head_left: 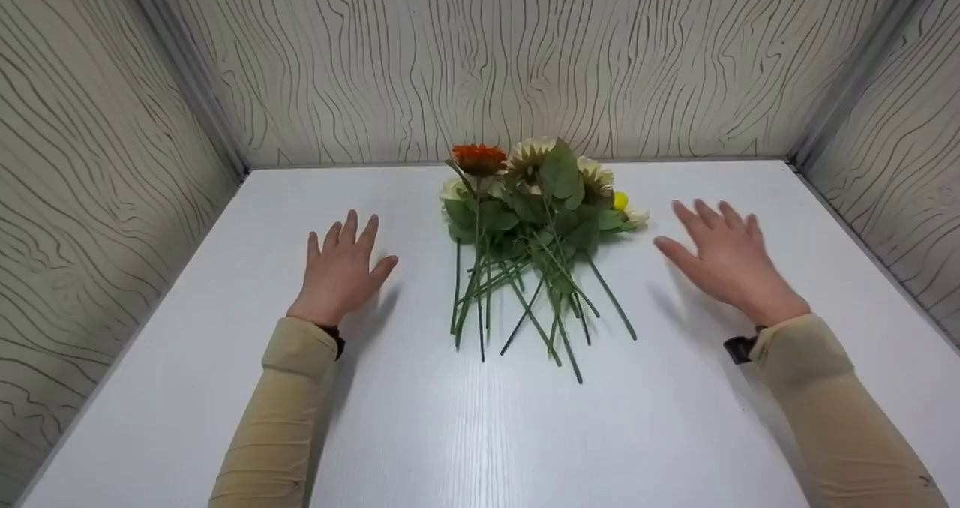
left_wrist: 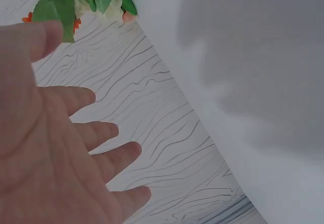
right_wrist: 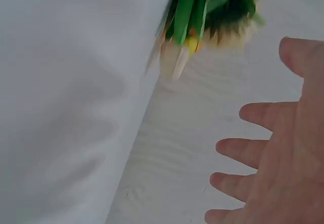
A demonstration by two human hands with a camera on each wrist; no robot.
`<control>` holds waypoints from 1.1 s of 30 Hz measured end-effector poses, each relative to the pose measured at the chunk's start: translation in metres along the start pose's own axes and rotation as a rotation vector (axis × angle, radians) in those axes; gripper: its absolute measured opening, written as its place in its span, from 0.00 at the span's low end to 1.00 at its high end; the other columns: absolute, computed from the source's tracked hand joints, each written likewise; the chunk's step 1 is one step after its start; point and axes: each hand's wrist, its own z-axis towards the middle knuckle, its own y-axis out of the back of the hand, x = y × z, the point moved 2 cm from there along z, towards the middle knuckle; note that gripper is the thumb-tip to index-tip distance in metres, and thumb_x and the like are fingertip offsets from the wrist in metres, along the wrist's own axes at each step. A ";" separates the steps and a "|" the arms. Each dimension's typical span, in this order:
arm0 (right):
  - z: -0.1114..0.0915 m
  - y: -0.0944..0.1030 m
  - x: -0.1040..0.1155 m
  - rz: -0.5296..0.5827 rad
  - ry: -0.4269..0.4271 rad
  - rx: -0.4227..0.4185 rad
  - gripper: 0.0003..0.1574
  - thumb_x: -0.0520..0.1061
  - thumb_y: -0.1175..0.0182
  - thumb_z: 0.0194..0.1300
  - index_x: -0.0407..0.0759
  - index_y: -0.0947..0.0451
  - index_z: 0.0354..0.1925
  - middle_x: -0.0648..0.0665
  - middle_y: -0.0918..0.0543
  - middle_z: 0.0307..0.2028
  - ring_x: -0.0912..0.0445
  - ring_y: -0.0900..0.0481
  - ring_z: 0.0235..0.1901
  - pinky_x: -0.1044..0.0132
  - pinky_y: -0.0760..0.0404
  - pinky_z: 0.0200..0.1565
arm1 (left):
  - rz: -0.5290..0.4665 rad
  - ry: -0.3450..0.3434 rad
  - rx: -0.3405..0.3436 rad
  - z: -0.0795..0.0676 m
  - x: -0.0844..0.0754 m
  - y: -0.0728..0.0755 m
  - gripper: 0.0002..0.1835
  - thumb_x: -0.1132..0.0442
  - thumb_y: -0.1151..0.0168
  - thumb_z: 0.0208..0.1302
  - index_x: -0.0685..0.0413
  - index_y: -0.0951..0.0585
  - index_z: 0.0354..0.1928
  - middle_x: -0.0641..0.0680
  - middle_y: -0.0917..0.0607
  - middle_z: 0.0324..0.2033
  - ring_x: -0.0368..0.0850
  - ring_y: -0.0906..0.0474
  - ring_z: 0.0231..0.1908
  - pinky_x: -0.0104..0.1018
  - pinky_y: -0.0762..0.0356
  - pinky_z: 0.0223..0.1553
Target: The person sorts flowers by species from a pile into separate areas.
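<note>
A loose bunch of long-stemmed flowers lies at the back middle of the table, blooms toward the rear wall and green stems fanned toward the front. Among the heads are an orange-red flower, several cream ones and a small yellow one. My left hand is held to the left of the bunch, fingers straight and spread, holding nothing. To the right of it my right hand is spread the same way, also apart from the flowers. Both wrist views show the bare palms, with leaves and petals beyond.
The white tabletop carries the shadows of both hands. A wood-grain patterned wall rises along its back edge, with similar panels on the left and right. Grey corner posts stand where the panels meet.
</note>
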 end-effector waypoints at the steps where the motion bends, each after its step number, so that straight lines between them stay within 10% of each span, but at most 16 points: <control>1: 0.004 -0.003 0.018 -0.022 0.040 0.003 0.56 0.78 0.62 0.74 0.45 0.54 0.82 0.29 0.55 0.79 0.28 0.66 0.76 0.29 0.76 0.69 | 0.011 -0.018 0.008 0.000 -0.003 0.000 0.40 0.42 0.48 0.78 0.56 0.45 0.81 0.69 0.49 0.78 0.71 0.52 0.75 0.73 0.63 0.71; 9: 0.048 -0.051 0.178 -0.297 0.452 0.065 0.50 0.80 0.62 0.73 0.60 0.52 0.82 0.43 0.55 0.81 0.38 0.63 0.79 0.35 0.72 0.72 | 0.137 -0.134 0.000 -0.004 -0.023 0.000 0.35 0.51 0.44 0.77 0.56 0.39 0.79 0.68 0.43 0.77 0.70 0.44 0.73 0.73 0.55 0.71; 14: 0.063 -0.083 0.229 -0.380 0.480 0.224 0.49 0.81 0.61 0.72 0.64 0.50 0.82 0.45 0.54 0.81 0.38 0.62 0.79 0.28 0.63 0.71 | 0.132 -0.159 0.002 -0.008 -0.029 -0.009 0.36 0.50 0.42 0.76 0.55 0.39 0.79 0.68 0.42 0.76 0.70 0.43 0.73 0.73 0.54 0.70; 24: 0.075 -0.097 0.218 -0.278 0.309 0.340 0.52 0.83 0.61 0.69 0.65 0.50 0.81 0.46 0.52 0.81 0.38 0.67 0.79 0.18 0.57 0.64 | 0.123 -0.200 0.050 -0.016 -0.041 -0.009 0.38 0.47 0.41 0.75 0.54 0.41 0.80 0.67 0.44 0.77 0.69 0.43 0.73 0.73 0.55 0.71; 33: 0.072 -0.091 0.154 -0.208 0.226 0.326 0.53 0.83 0.62 0.69 0.63 0.51 0.82 0.45 0.53 0.81 0.36 0.69 0.79 0.17 0.58 0.63 | 0.124 -0.313 0.112 -0.021 -0.087 -0.018 0.40 0.42 0.42 0.75 0.47 0.42 0.81 0.62 0.45 0.78 0.65 0.43 0.74 0.70 0.56 0.72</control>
